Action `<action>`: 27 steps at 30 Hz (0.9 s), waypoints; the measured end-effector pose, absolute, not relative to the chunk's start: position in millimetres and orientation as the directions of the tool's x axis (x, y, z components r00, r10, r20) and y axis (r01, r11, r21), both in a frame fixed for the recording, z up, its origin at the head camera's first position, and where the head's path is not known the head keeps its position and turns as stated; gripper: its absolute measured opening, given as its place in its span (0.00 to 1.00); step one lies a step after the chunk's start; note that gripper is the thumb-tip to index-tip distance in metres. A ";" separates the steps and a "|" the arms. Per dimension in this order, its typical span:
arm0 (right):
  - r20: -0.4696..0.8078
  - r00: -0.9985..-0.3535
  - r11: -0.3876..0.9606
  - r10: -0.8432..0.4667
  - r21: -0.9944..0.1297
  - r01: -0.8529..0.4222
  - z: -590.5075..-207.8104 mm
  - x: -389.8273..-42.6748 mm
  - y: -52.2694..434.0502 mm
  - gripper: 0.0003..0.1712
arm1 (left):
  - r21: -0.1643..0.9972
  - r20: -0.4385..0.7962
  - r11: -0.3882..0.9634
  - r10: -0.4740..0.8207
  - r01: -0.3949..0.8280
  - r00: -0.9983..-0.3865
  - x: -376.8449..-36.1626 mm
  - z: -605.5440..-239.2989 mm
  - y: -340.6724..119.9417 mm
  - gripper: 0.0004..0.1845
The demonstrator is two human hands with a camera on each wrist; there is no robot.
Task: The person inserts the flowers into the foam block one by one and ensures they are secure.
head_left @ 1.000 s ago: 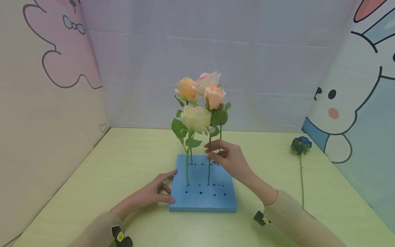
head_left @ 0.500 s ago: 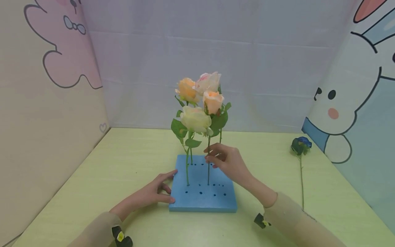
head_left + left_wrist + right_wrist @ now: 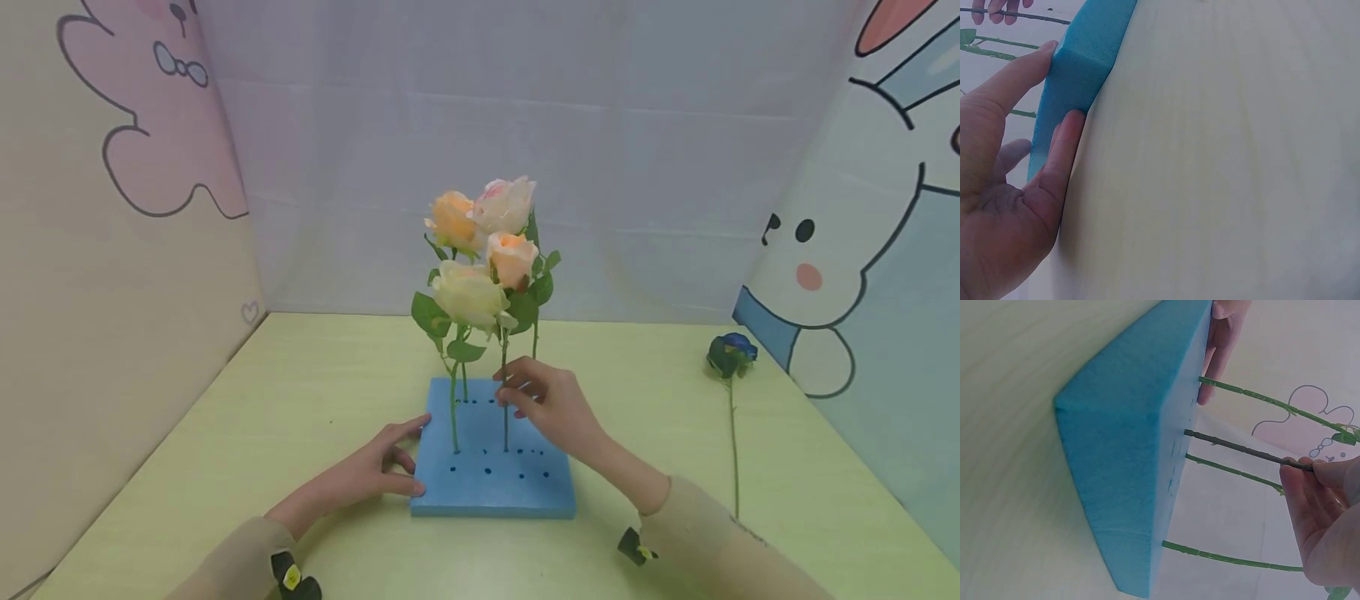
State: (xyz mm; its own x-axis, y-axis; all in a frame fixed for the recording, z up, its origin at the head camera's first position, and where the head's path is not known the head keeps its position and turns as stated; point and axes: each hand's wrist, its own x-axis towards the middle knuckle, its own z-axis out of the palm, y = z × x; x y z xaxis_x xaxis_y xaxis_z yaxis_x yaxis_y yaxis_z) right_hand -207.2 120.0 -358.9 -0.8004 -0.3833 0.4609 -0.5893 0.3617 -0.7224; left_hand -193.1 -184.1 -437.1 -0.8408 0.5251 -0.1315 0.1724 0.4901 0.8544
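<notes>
My right hand (image 3: 549, 407) pinches the dark stem of a peach rose (image 3: 513, 260) between thumb and fingers. In the right wrist view that stem (image 3: 1235, 447) meets the face of the blue foam block (image 3: 1110, 456), which has rows of holes. At the block's left side my left hand (image 3: 367, 467) rests, its fingers spread and touching the edge; the left wrist view shows them against the block's side. A pale cream rose (image 3: 469, 293), an orange-yellow rose (image 3: 453, 220) and a pink-white rose (image 3: 504, 206) stand beside the peach one.
A blue rose (image 3: 732, 355) with a long stem lies on the pale yellow table (image 3: 262, 417) at the right. A pale curtain (image 3: 360, 208) hangs behind, and cartoon panels stand at both sides.
My right hand has moved down a little with the peach rose, whose bloom has sunk and shifted slightly left. My left hand stays at the block's edge.
</notes>
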 end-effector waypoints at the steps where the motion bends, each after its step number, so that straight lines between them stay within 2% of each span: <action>1: 0.459 -0.801 0.361 -0.384 -0.723 -0.588 -358.6 -207.4 120.1 0.08 | 0.855 -0.133 0.491 0.523 0.171 -0.842 -193.2 -436.9 -184.0 0.50; 12: 0.434 -0.811 0.366 -0.394 -0.735 -0.571 -356.0 -208.2 122.9 0.09 | 0.859 -0.133 0.483 0.527 0.167 -0.839 -195.1 -438.5 -184.1 0.50; 27: 0.494 -0.789 0.393 -0.366 -0.687 -0.612 -357.2 -206.6 126.5 0.09 | 0.859 -0.133 0.484 0.529 0.169 -0.838 -193.0 -436.9 -183.9 0.50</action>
